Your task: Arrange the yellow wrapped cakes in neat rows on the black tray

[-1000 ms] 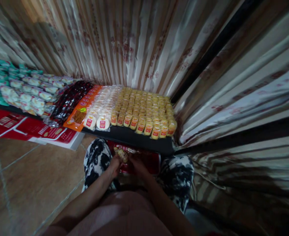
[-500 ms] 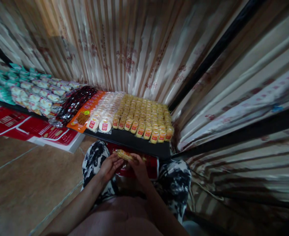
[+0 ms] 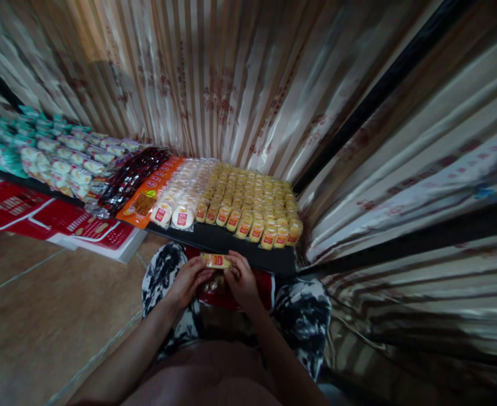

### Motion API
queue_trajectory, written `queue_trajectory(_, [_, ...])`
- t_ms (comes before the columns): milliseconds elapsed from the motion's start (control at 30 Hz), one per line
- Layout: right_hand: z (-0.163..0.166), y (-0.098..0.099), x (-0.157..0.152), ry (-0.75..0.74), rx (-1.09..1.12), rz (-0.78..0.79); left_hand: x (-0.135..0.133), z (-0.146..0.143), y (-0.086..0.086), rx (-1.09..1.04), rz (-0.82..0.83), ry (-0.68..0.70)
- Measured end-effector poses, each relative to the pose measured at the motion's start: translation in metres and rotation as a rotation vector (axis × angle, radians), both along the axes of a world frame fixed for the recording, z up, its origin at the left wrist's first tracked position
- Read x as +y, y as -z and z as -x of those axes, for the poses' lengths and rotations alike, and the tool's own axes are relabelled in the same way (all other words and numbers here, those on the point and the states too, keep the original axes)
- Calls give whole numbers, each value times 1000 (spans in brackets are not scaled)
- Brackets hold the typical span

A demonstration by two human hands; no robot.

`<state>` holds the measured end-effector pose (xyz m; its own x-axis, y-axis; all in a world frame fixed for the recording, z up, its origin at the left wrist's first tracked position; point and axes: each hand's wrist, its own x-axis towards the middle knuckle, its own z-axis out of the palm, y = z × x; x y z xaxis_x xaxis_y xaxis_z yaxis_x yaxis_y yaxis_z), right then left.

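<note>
A small yellow wrapped snack with a red label lies level between my hands, above my lap. My left hand pinches its left end, and my right hand grips the right end. Just beyond, on a black shelf, stand rows of matching yellow wrapped snacks. Below my hands, a red box sits between my knees, with a few wrapped pieces in it, partly hidden by my hands.
Left along the shelf are round white wrapped snacks, an orange packet, dark wrapped packets, white packets and green packets. Red boxes rest on the floor below. A pleated curtain hangs behind, with dark bars.
Both hands have lifted the yellow snack slightly toward the shelf and levelled it, so its red label now faces up. The packets on the shelf stay as they were.
</note>
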<state>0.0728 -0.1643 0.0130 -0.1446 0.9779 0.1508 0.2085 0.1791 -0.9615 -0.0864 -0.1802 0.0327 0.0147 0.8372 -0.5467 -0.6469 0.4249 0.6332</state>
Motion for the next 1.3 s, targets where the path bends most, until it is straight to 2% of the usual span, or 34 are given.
queue_trajectory(167, [8,3,3,62,54,140,12,1,-5,149,-17,-10])
queue_trajectory(300, [21,2,5,121,0,144,24,0,-8,218,-100,-25])
queue_trajectory(433, [33,-1,13,134,-84,87,41,0,-8,376,-204,-78])
queue_trajectory(600, [37,-4,36,132,-319,-70,72,4,-9,595,-332,-96])
queue_trajectory(767, [33,3,57,166,-423,-183,98,2,-5,843,-461,-126])
queue_trajectory(867, [30,11,63,161,-421,-191,107,-4,-5,907,-529,-88])
queue_trajectory(967, [28,17,65,179,-403,-179,113,-12,-6,900,-541,-108])
queue_trajectory(1300, [25,21,67,216,-282,-84,121,-25,-5,1029,-599,-40])
